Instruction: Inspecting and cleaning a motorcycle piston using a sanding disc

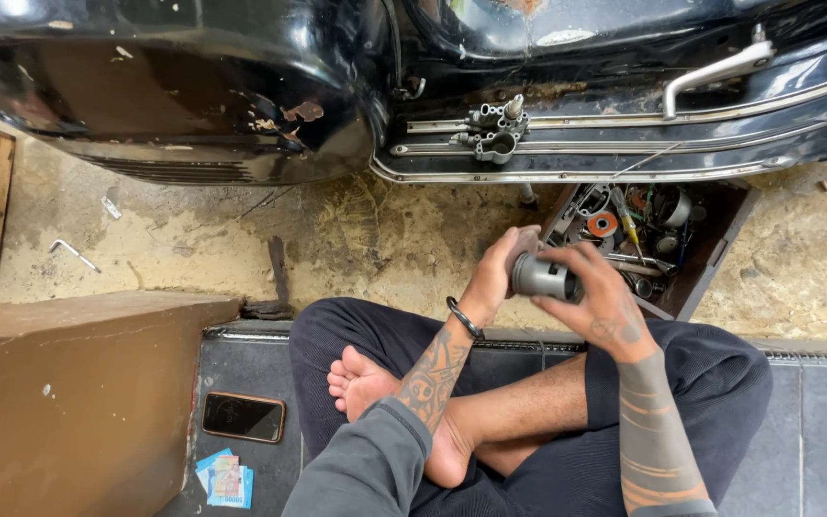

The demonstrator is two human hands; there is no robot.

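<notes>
The person sits cross-legged on a dark mat, and both hands meet on a short grey metal cylinder with a dark end, held just above the lap. The left hand is clenched around the dark end of the part, thumb side up. The right hand wraps its fingers over the lighter metal barrel from the other side, so the cylinder lies crosswise between the two palms.

Just beyond the grip lies an open dark wooden tray of tools and small parts, with an orange-handled screwdriver among them. Further beyond, a grey metal carburettor body rests on the chrome-strip footboard of a black scooter.

As a judgement, the work looks like twisting or pulling two fitted halves apart. It would go best with one hand bracing still, the other turning squarely along the axis, and the part kept over the lap so a loose piece falls close.
</notes>
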